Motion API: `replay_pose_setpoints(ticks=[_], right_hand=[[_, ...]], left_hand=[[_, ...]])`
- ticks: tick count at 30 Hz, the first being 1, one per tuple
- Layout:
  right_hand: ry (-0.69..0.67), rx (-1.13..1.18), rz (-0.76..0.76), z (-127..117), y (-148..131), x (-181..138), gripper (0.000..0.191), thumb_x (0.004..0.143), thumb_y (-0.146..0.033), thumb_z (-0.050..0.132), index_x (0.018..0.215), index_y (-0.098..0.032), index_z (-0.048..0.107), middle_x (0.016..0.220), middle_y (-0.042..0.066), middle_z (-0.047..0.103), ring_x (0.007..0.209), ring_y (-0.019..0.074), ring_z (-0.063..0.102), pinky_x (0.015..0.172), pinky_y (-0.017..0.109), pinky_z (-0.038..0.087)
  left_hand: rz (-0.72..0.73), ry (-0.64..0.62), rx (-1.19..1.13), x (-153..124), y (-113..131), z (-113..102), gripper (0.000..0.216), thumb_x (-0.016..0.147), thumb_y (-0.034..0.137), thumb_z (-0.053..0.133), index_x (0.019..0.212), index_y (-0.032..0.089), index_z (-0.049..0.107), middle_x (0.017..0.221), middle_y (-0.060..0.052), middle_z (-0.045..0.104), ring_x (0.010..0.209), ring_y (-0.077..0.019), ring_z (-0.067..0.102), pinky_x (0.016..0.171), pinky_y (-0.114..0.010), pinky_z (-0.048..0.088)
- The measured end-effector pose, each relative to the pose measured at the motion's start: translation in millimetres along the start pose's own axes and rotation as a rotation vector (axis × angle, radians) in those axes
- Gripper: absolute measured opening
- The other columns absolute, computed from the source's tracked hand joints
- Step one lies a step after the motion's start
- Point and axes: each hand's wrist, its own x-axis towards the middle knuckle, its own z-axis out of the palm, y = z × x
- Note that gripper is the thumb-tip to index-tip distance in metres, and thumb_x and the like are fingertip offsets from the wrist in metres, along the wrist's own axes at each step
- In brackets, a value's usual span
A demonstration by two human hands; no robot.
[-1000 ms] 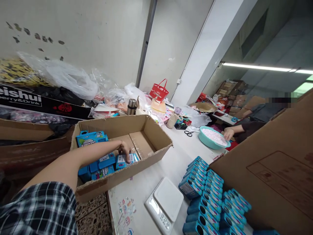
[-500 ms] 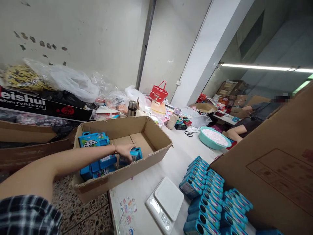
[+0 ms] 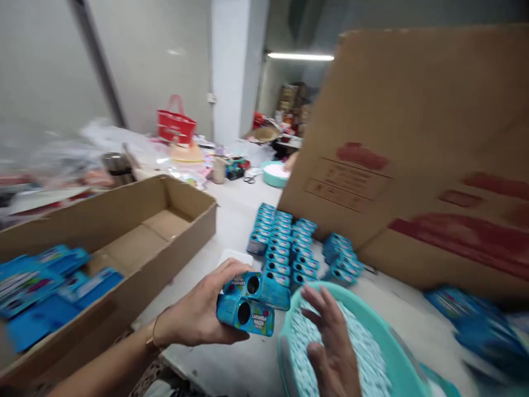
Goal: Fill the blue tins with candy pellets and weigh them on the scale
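My left hand [image 3: 209, 306] is closed around two small blue candy boxes [image 3: 246, 314], printed "Caramelo Macizo", each with a dark round hole in its end. They are held above the white table, left of a turquoise basin [image 3: 407, 353]. Pale blue-white candies [image 3: 367, 342] fill that basin. Over the candies is my right hand [image 3: 333, 342], fingers spread and nothing between them. At the left, a long open cardboard carton [image 3: 185, 240] contains several more blue boxes [image 3: 41, 292]. Rows of blue boxes [image 3: 279, 242] stand on the table beyond my hands.
A large cardboard sheet or box [image 3: 413, 138] rises at the right behind the rows. Partly behind my left hand lies a white scale [image 3: 235, 256]. Farther back are scissors [image 3: 249, 180], a red bag [image 3: 177, 124] and another turquoise basin [image 3: 275, 175] with a person's hand beside it.
The view has swung right. My left hand has come out of the carton with blue boxes and is now near the basin. My right hand has entered the view.
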Motion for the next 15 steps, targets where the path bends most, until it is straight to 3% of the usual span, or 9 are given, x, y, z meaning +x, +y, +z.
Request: replay_pose_setpoints(ticks=[3,6,9,11,15], right_hand=[[-0.063,0.053,0.028,1.4,-12.6,4.1,0.057,0.092,-0.056,0.056,0.141,-0.027,0.053,0.137,0.009,0.06,0.125,0.0323,0.056,0.104,0.048,0.046],[0.056,0.141,0.154,7.3,-4.7,2.2,0.043,0.093,-0.051,0.058,0.126,-0.025,0.065,0.124,0.007,0.068,0.112,0.0275,0.064,0.097,0.04,0.052],[0.306,0.34,0.242,21.4,19.9,-10.5,0.045,0.092,-0.054,0.058,0.125,-0.024,0.064,0.126,0.008,0.068,0.113,0.0274,0.064,0.094,0.04,0.054],[0.435,0.433,0.248,32.2,36.4,-18.6,0.047,0.093,-0.055,0.056,0.129,-0.025,0.06,0.132,0.009,0.064,0.119,0.0277,0.061,0.099,0.042,0.051],[0.469,0.397,0.189,46.6,46.9,-22.6,0.045,0.095,-0.051,0.054,0.133,-0.026,0.054,0.136,0.008,0.06,0.126,0.0265,0.056,0.105,0.043,0.046]], left_hand=[[-0.061,-0.119,-0.239,21.7,-22.4,47.5,0.084,0.056,0.02,0.086,0.133,0.029,0.055,0.124,-0.006,0.062,0.108,-0.0284,0.063,0.096,-0.036,0.053],[-0.182,-0.149,-0.512,32.4,-36.7,75.5,0.096,0.061,0.028,0.087,0.146,0.032,0.044,0.139,-0.009,0.058,0.12,-0.0339,0.061,0.1,-0.04,0.052],[-0.231,-0.072,-0.634,36.8,-48.3,89.0,0.102,0.061,0.034,0.089,0.151,0.031,0.039,0.149,-0.009,0.05,0.133,-0.0361,0.052,0.106,-0.039,0.049],[-0.258,0.014,-0.655,38.4,-58.1,95.9,0.103,0.059,0.039,0.089,0.15,0.03,0.041,0.148,-0.01,0.052,0.131,-0.0361,0.055,0.103,-0.037,0.051],[-0.35,0.089,-0.77,38.0,-82.2,115.2,0.083,0.064,0.056,0.082,0.136,0.022,0.058,0.125,-0.012,0.069,0.108,-0.0348,0.068,0.091,-0.041,0.057]])
